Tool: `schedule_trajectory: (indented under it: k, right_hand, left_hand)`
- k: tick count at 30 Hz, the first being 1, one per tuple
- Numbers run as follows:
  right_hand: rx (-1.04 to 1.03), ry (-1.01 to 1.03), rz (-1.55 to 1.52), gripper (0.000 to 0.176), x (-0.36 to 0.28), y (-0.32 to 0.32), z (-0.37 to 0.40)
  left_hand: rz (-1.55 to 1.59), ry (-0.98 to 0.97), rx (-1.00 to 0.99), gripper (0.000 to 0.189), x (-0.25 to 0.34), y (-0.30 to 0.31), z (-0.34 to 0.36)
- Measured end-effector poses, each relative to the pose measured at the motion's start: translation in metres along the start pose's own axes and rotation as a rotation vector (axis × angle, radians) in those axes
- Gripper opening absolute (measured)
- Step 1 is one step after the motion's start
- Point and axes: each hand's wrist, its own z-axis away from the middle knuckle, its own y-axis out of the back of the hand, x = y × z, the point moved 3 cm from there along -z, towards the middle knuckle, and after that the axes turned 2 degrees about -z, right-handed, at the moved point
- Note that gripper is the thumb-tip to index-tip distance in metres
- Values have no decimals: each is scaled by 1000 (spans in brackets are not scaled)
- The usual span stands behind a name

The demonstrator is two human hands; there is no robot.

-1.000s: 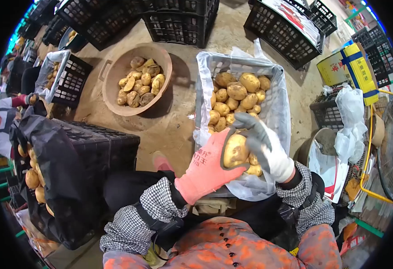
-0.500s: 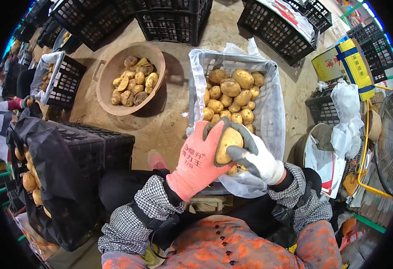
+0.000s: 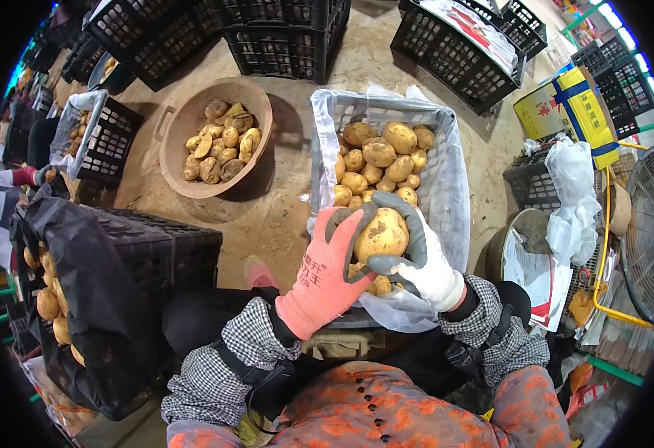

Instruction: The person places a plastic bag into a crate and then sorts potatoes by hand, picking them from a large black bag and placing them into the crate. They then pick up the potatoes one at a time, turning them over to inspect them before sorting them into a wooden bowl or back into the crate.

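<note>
Between my two gloved hands is one large yellow potato (image 3: pixel 381 234), its broad, speckled face turned up. My left hand (image 3: pixel 325 270), in a pink glove with grey fingertips, closes on the potato's left side. From the right, my right hand (image 3: pixel 421 257), in a white and grey glove, wraps its fingers and thumb round it. Both hands are over the near part of a crate (image 3: pixel 454 187) lined with clear plastic. Many potatoes (image 3: pixel 379 152) lie heaped in that crate, the nearest ones partly hidden by my hands.
A brown basin (image 3: pixel 180 179) holding darker, damaged potatoes stands at the left on the floor. Black crates (image 3: pixel 274 48) are stacked ahead. At the near left, a black cloth (image 3: pixel 73 261) partly covers potatoes beside another crate. A fan (image 3: pixel 649 231) stands far right; a co-worker's hand shows far left.
The potato has been turned between my hands, so a wider face shows. My right hand's fingers have shifted round its right side, and my left hand has turned slightly.
</note>
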Motion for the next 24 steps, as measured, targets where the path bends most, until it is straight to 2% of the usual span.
schedule_trajectory:
  k: [2, 6, 8, 9, 10, 12, 13, 14, 16, 19, 20, 22, 23, 24]
  right_hand:
    - [-9, 42, -289, 76, -5, -3, 0]
    - [2, 121, -105, 69, -9, -2, -2]
    - [4, 65, 351, 60, -10, 3, -1]
    - [5, 83, 407, 47, -15, 2, -2]
    - [7, 83, 407, 47, -6, 7, -1]
    - [53, 476, 745, 37, 1, 14, 1]
    - [161, 596, 959, 30, -3, 16, 3]
    - [165, 595, 961, 30, -6, 17, 1]
    - [161, -6, 142, 34, -3, 24, -11]
    - [69, -150, -212, 39, 4, 25, -13]
    - [33, -207, -346, 40, 6, 23, -13]
    - [-9, -139, 53, 41, -8, 17, -8]
    - [58, -74, 70, 39, -6, 14, -6]
    - [31, -65, 65, 39, -6, 10, -1]
  left_hand:
    - [235, -20, 34, 82, -1, -2, -3]
    - [191, -7, 11, 80, 0, -2, -1]
    - [5, -83, -58, 79, 6, -4, 1]
    - [13, -68, -55, 77, 6, -6, 2]
    - [13, -69, -57, 77, 7, -6, 3]
    - [103, -19, -65, 74, 7, -5, 2]
    - [103, -21, -67, 74, 6, -4, 1]
    - [162, -19, -68, 74, 4, -1, -1]
    - [217, -18, -58, 74, 0, 2, -5]
    - [695, 193, -28, 71, -16, -1, -4]
    - [691, 191, -22, 71, -16, 1, -3]
    - [959, 343, -100, 74, -17, 0, -2]
    - [956, 344, -86, 74, -16, -2, 1]
    - [874, 301, -91, 75, -15, -6, 6]
